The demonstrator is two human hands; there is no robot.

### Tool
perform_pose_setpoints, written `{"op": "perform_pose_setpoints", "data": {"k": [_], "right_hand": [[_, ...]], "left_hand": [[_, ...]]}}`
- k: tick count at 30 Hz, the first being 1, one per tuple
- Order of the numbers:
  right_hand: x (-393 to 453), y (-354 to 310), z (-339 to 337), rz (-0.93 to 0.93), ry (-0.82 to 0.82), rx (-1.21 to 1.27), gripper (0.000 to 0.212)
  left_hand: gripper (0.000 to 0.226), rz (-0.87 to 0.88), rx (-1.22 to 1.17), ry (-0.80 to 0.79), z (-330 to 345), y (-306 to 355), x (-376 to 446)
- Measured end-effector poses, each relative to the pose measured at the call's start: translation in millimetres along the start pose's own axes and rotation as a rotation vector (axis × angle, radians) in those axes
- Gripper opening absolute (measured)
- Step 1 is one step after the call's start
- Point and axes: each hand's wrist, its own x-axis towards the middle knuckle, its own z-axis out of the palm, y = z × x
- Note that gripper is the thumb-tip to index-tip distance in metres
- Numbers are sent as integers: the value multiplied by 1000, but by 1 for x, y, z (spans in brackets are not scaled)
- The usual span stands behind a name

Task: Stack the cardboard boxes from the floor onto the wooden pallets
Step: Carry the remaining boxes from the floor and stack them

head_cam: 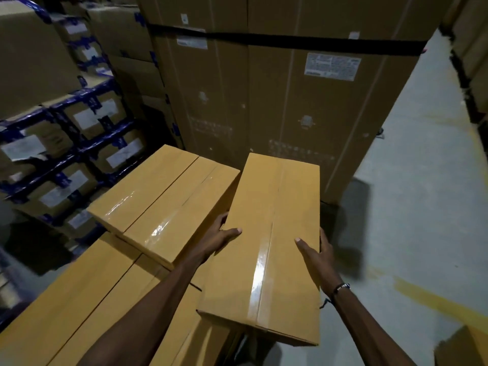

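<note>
Both hands on one long cardboard box [266, 247], tape seam running lengthwise down its top. Left hand [221, 237] grips the box's left edge, thumb lying on the top face, fingers wrapped down the side. Right hand [317, 256] grips the right edge the same way, thumb on top, fingers over the side (a dark wristband [340, 287] on that wrist).

The held box sits tilted, near end toward the person, far end pointing at the tall strapped cartons [277, 88]. Cannot tell whether its underside rests on anything; its near right corner hangs over the grey floor [422, 207].

Just left of it: two matching boxes side by side form an upper layer [163, 199], glossy tape on their tops, angled from near left to far right. Held box's left edge is just beside this layer, near touching by the left hand. Below them a lower layer of boxes [92, 299] runs toward the near left. No pallet visible under the stack.

Far left: stacked cartons with blue tape [79, 133] and white labels. A black strap [264, 39] crosses the tall cartons. Yellow floor line [433, 302] at right, another carton corner [467, 347] at near right.
</note>
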Motion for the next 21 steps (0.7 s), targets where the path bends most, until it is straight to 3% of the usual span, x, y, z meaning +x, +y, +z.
{"op": "perform_pose_setpoints", "data": {"k": [6, 14, 21], "right_hand": [[37, -10, 57, 66, 15, 32, 63], [74, 7, 115, 134, 108, 21, 58], [102, 40, 147, 209, 140, -27, 65]], "left_hand": [[67, -59, 46, -81, -39, -21, 71], [83, -100, 158, -189, -78, -51, 147], [100, -14, 445, -142, -98, -81, 197]]}}
